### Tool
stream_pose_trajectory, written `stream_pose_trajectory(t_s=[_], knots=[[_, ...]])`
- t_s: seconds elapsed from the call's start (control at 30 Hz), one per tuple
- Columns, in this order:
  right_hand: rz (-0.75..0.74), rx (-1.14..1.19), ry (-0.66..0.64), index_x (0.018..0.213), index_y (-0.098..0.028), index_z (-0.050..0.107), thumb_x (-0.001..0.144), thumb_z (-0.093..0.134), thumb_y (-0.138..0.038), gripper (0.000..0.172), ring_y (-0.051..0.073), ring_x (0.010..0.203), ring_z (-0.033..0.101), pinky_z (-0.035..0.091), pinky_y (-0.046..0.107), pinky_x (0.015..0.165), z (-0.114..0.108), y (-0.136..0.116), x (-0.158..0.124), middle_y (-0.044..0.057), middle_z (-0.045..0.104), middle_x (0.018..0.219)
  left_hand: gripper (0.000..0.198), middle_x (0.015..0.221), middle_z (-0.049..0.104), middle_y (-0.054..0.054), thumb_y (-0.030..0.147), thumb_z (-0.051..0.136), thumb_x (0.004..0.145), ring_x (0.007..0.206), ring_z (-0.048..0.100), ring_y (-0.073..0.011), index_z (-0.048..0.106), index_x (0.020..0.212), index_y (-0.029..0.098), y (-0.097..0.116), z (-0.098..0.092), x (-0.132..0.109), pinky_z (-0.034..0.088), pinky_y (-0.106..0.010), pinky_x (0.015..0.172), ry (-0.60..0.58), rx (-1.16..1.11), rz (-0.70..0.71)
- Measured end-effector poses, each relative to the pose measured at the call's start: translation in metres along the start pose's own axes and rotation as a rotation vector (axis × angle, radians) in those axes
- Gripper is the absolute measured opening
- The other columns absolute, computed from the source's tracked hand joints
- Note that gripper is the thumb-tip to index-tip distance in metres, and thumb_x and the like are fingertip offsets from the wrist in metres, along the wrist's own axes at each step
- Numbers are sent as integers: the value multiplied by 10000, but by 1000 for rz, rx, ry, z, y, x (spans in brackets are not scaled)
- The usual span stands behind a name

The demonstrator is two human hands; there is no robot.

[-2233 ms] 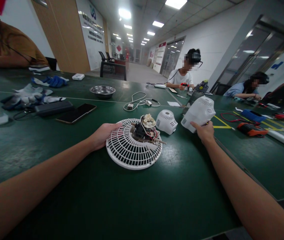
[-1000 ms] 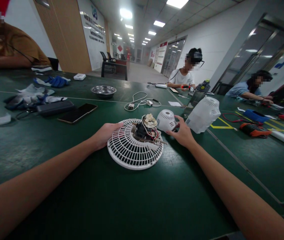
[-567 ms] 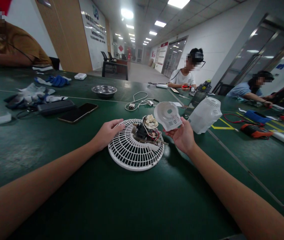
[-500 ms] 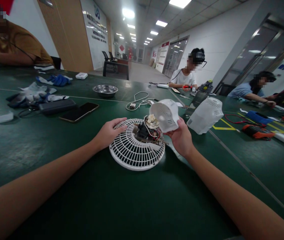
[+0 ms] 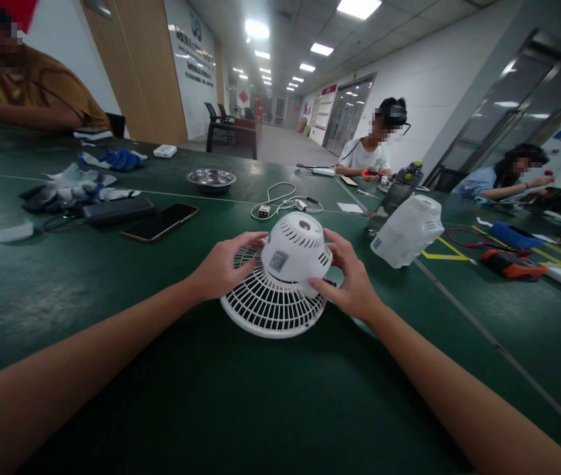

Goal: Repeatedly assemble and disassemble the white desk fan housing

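A white fan motor cover [image 5: 293,254] with vent slots and a grey label sits over the middle of the round white fan grille [image 5: 273,323]. It hides the motor and wires beneath. My right hand [image 5: 352,280] grips the cover's right side, thumb low at the front and fingers behind. On the opposite side, my left hand [image 5: 221,269] curls its fingers and thumb against the cover's left edge, just above the grille's ribs. The grille lies flat on the green table [image 5: 280,396].
Behind the grille lies a white cable [image 5: 275,201] with a plug. A translucent white casing [image 5: 409,231] and a bottle [image 5: 396,191] stand right. Left are a phone [image 5: 161,221], a dark case [image 5: 119,211], gloves [image 5: 70,188] and a metal bowl [image 5: 211,180]. Other people sit around the table.
My right hand has turned the motor cover over and lowered it onto the grille's centre, covering the motor. My left hand has moved right, from the grille's rim to the cover.
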State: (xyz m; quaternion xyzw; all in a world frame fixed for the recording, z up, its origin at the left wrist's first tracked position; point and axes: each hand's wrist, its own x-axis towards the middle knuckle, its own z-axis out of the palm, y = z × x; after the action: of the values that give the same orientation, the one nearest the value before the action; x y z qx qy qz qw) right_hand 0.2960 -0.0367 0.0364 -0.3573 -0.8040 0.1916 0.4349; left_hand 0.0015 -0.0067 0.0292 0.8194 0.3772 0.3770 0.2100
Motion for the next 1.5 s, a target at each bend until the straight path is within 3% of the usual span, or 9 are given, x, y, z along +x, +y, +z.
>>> stream_pose_trajectory(t_s=[0.17, 0.33, 0.47, 0.63, 1.1, 1.3, 1.4, 1.5], knots=[[-26, -41, -19, 1513, -361, 365, 807, 775, -385, 817, 309, 1179, 626, 577, 538, 950, -2, 1, -1, 90, 545, 1458, 551, 1318, 667, -128, 290, 607, 893, 1216, 614, -307, 510, 1430, 213, 5, -4, 1, 461, -546, 1041, -55, 73, 66], [-67, 4, -62, 1526, -341, 358, 781, 779, -440, 862, 330, 1172, 625, 561, 561, 969, -3, 1, -3, 97, 604, 1372, 579, 1217, 679, -121, 548, 611, 886, 1088, 617, -316, 574, 1354, 209, 7, -9, 1, 480, -523, 945, -165, 114, 144], [-53, -45, -114, 1546, -372, 335, 775, 806, -444, 906, 346, 1237, 595, 497, 610, 1054, -3, -7, -2, 84, 542, 1481, 613, 1286, 654, -121, 634, 665, 824, 1157, 582, -352, 637, 1292, 240, 11, -6, 2, 445, -551, 995, -204, 150, 105], [-1, -33, -144, 1579, -375, 297, 791, 808, -426, 940, 353, 1295, 576, 442, 659, 1108, -4, -12, 0, 72, 511, 1534, 619, 1260, 661, -130, 641, 691, 798, 1164, 575, -361, 673, 1269, 240, 18, -5, 4, 442, -576, 1000, -209, 150, 63], [-40, -175, -123, 1604, -345, 252, 781, 817, -433, 1002, 361, 1370, 529, 408, 661, 1142, -2, -13, -1, 87, 456, 1583, 595, 1300, 630, -145, 637, 644, 844, 1145, 568, -351, 658, 1257, 208, 19, -7, 5, 432, -544, 995, -253, 196, 92], [-76, -238, -80, 1611, -366, 183, 738, 835, -493, 1097, 393, 1391, 499, 405, 683, 1129, 1, -14, -1, 100, 393, 1620, 488, 1226, 674, -132, 538, 634, 880, 1087, 619, -334, 651, 1235, 205, 21, -9, 7, 459, -534, 982, -244, 209, 86], [-94, -193, -122, 1611, -372, 169, 694, 858, -524, 1157, 408, 1274, 593, 468, 684, 1062, 0, -16, -2, 112, 473, 1562, 463, 1267, 689, -116, 397, 613, 907, 1145, 643, -329, 593, 1334, 218, 24, -10, 8, 467, -526, 1021, -201, 158, 51], [-49, -75, -194, 1601, -371, 195, 791, 787, -468, 1008, 313, 913, 733, 593, 614, 881, -1, -20, -5, 81, 709, 1240, 544, 1319, 689, -87, 298, 547, 930, 1243, 624, -314, 480, 1468, 249, 27, -9, 6, 441, -531, 1093, -133, 66, 4]])
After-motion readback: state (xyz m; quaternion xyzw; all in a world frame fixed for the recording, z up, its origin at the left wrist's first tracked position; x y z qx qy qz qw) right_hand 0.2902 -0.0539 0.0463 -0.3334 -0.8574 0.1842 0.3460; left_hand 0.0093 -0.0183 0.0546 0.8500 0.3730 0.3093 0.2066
